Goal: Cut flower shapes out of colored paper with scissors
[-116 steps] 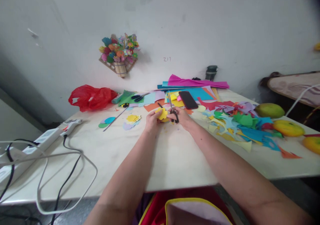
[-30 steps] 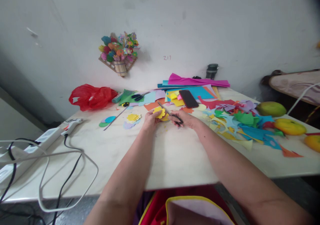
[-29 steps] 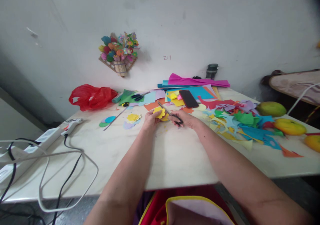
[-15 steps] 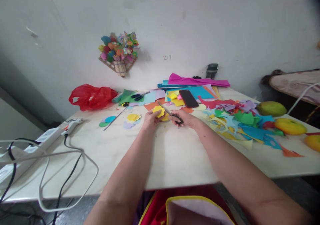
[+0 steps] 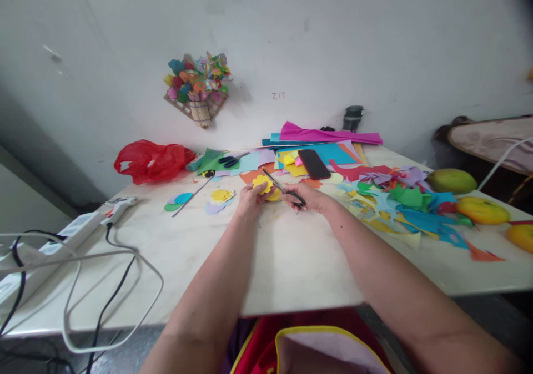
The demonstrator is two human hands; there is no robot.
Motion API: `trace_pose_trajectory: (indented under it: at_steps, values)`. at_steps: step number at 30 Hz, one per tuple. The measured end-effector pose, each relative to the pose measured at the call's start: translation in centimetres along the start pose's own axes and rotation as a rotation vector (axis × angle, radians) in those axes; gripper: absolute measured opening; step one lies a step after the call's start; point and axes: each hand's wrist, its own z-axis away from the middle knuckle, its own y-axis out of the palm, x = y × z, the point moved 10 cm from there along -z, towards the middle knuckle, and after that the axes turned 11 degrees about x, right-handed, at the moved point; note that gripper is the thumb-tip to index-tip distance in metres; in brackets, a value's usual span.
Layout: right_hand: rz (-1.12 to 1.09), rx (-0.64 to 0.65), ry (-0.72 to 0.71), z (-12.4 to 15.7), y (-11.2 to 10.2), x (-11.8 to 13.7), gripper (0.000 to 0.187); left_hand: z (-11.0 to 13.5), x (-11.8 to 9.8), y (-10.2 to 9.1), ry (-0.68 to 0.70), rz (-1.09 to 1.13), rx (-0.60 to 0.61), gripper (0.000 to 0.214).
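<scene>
My left hand (image 5: 249, 199) pinches a yellow paper flower shape (image 5: 264, 185) just above the white table (image 5: 291, 257). In my right hand (image 5: 308, 196) are black-handled scissors (image 5: 287, 192), fingers closed through the handles; the blades point up and left and meet the yellow paper. Tiny yellow snippets lie on the table under the hands. Left of the hands lies another yellow cut-out (image 5: 220, 196) on a pale purple piece, and beyond it blue and green paper circles (image 5: 178, 201).
Coloured paper sheets (image 5: 316, 141) and a black phone (image 5: 313, 164) lie at the back, with a second pair of scissors (image 5: 231, 160). Paper scraps (image 5: 400, 205) and mangoes (image 5: 481, 212) fill the right side. A red bag (image 5: 150, 160), glue gun (image 5: 119, 206) and cables (image 5: 104, 285) are left.
Since 3.9 s ago the scissors have swung from upright to slanting left across the yellow paper, and the left hand has turned the paper a little. Over the last second almost nothing moves.
</scene>
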Motion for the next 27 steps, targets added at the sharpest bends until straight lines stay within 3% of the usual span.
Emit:
trace_pose_trajectory:
  at_steps: [27]
  values:
    - [-0.023, -0.014, 0.054, 0.27, 0.1, -0.06, 0.027, 0.19, -0.08, 0.02, -0.017, 0.004, 0.0, 0.02]
